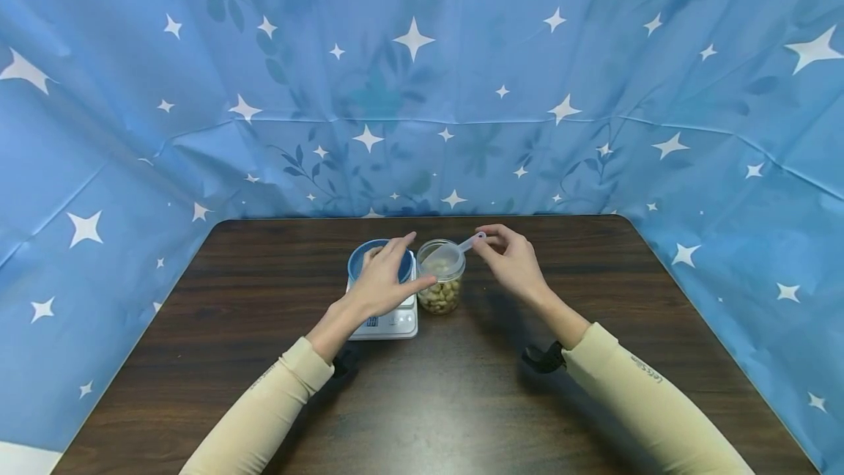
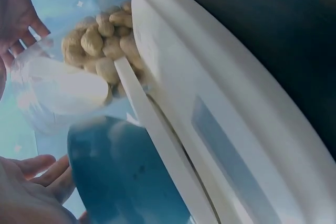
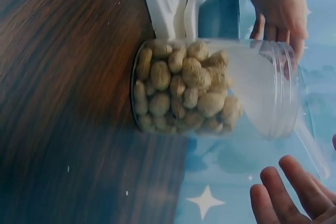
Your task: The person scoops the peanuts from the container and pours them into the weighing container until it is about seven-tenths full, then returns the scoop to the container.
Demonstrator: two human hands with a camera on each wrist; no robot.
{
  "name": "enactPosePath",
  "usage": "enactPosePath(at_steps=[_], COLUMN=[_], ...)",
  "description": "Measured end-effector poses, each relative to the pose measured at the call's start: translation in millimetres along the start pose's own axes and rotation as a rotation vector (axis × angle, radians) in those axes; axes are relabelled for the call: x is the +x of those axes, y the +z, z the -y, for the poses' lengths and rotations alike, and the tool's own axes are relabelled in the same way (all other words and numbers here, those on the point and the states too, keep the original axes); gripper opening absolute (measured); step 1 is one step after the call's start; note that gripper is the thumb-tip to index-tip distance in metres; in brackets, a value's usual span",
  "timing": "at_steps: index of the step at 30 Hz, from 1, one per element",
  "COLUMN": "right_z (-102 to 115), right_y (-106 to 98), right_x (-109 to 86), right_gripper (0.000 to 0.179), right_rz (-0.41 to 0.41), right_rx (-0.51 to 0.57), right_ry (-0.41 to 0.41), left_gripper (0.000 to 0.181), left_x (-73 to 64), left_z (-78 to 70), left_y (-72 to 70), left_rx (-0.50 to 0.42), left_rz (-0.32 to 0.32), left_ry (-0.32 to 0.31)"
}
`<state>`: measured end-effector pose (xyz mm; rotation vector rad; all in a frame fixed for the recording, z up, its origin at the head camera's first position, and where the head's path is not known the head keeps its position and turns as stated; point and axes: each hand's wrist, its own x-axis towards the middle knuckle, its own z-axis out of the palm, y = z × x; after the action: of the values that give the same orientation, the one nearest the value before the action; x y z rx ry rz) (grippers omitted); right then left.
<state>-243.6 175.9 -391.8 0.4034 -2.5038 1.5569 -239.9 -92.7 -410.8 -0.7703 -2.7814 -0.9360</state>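
My left hand is spread over the blue bowl, fingers extended and thumb reaching toward the jar. In the left wrist view, its fingers lie close beside the rim of the bowl. The bowl stands on a white kitchen scale. Right of the scale is a clear jar, lidless and partly filled with peanuts in the shell. A translucent white scoop rests with its head in the jar's mouth, above the peanuts. With thumb and fingertips, my right hand pinches the end of the scoop's handle.
The dark wood-grain table ends at the back against a blue curtain printed with white stars. A black strap hangs at the right wrist, low over the table.
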Motion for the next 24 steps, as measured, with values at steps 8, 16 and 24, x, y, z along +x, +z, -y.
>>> enactPosePath(at_steps=[8,16,24], right_z=[-3,-1,7], right_y=[13,20,21], right_x=[3.6,4.9,6.9], right_gripper=[0.039,0.031,0.023], right_rz=[-0.032,-0.041,-0.038], right_rx=[0.082,0.166,0.150], right_ry=[0.023,0.005,-0.004], left_gripper=[0.101,0.100,0.094], left_x=[10.0,15.9,17.8], left_z=[-7.3,-7.3,-4.6], left_y=[11.7,17.1,19.6], left_rx=[-0.009,-0.010,-0.023], left_rz=[0.000,-0.006,0.012], left_ry=[-0.013,-0.010,-0.006])
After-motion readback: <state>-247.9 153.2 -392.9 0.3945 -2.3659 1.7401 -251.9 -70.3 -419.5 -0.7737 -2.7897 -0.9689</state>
